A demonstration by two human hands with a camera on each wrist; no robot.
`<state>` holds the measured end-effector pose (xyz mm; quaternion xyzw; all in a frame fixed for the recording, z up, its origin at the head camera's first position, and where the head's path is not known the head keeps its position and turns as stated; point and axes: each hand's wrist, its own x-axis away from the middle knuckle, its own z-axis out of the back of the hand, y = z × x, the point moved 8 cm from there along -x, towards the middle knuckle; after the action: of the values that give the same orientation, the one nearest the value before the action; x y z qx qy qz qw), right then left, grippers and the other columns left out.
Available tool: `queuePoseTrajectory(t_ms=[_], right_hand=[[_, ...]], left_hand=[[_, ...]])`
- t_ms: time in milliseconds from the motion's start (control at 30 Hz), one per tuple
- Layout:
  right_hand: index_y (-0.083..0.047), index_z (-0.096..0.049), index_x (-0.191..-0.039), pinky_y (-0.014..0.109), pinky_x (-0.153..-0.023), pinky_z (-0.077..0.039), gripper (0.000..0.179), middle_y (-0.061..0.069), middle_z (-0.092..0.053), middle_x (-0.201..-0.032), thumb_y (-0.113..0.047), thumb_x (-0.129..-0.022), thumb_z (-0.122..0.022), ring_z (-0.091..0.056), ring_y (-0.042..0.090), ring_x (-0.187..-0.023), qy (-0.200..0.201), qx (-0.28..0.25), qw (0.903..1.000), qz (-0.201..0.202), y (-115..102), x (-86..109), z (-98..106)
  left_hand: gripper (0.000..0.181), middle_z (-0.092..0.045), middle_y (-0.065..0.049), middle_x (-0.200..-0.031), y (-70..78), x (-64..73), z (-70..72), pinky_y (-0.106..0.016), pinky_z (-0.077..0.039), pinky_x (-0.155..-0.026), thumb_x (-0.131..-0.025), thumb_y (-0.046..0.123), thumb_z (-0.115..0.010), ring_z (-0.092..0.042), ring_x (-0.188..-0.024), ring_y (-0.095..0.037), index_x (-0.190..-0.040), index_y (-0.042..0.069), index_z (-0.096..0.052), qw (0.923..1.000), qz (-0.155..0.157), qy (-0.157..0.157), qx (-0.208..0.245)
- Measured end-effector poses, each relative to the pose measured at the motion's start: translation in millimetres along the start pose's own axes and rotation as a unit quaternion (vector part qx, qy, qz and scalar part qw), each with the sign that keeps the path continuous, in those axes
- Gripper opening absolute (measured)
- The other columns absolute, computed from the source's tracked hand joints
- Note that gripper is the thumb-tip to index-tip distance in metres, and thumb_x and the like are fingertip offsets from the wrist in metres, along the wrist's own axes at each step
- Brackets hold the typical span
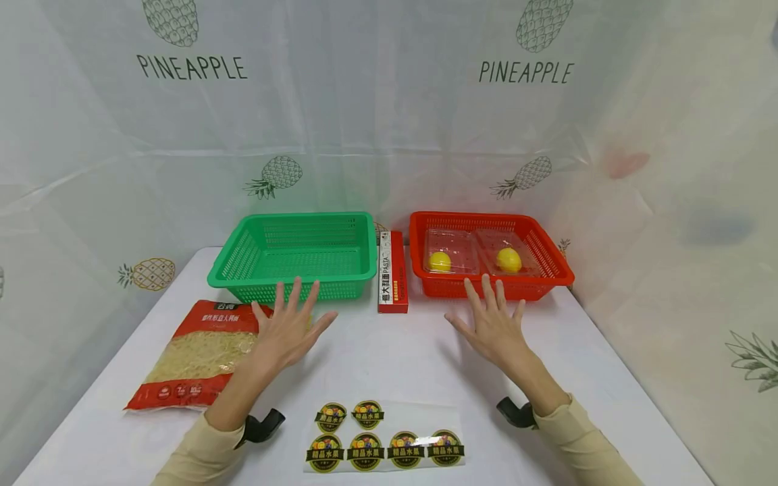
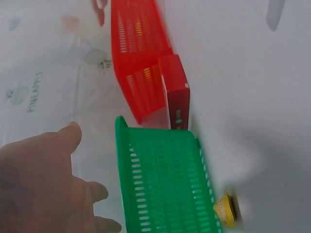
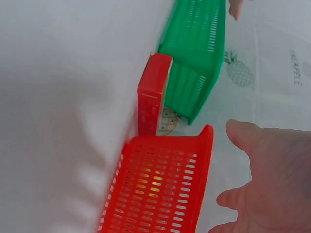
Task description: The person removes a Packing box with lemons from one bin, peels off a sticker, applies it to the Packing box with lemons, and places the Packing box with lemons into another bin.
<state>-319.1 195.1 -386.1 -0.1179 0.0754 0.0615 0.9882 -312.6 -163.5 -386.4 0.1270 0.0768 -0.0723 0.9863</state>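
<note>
Both hands hover above the white table with fingers spread, holding nothing. My left hand is in front of the green basket, beside a red bag of pasta that it partly covers. A small yellow item, mostly hidden behind that hand in the head view, sits by the green basket. My right hand is before the red basket. That basket holds clear plastic boxes and two yellow fruits like lemons; whether these lie inside the boxes I cannot tell.
Between the baskets stands a red and white pasta box. A sheet of round fruit stickers lies at the table's near edge. A pineapple-print curtain hangs behind and around the table.
</note>
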Motion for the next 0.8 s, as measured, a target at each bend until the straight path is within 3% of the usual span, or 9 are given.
queuePoseTrajectory(t_ms=[433, 800], right_hand=[[-0.019, -0.015, -0.158, 0.077, -0.111, -0.004, 0.087, 0.022, -0.012, -0.163, -0.059, -0.092, -0.054, -0.006, 0.047, -0.149, 0.016, 0.005, 0.9999, -0.001, -2, -17.2, 10], [-0.015, -0.016, -0.158, 0.075, -0.112, -0.004, 0.084, 0.025, -0.016, -0.161, -0.058, -0.094, -0.052, -0.009, 0.049, -0.148, 0.016, -0.024, 0.9996, -0.003, 3, -35.5, 13]], left_hand=[[0.081, -0.006, -0.013, -0.166, 31.8, -26.5, -8.6, -0.078, -0.006, -0.11, -0.095, 0.071, -0.031, -0.001, -0.151, -0.045, -0.159, 0.027, -0.006, 0.9987, -0.044, 0.01, -0.025], [0.078, -0.011, -0.016, -0.165, 69.9, -54.5, -16.2, -0.073, -0.007, -0.115, -0.097, 0.066, -0.037, -0.006, -0.152, -0.044, -0.159, 0.026, -0.012, 0.9961, -0.082, 0.027, -0.019]])
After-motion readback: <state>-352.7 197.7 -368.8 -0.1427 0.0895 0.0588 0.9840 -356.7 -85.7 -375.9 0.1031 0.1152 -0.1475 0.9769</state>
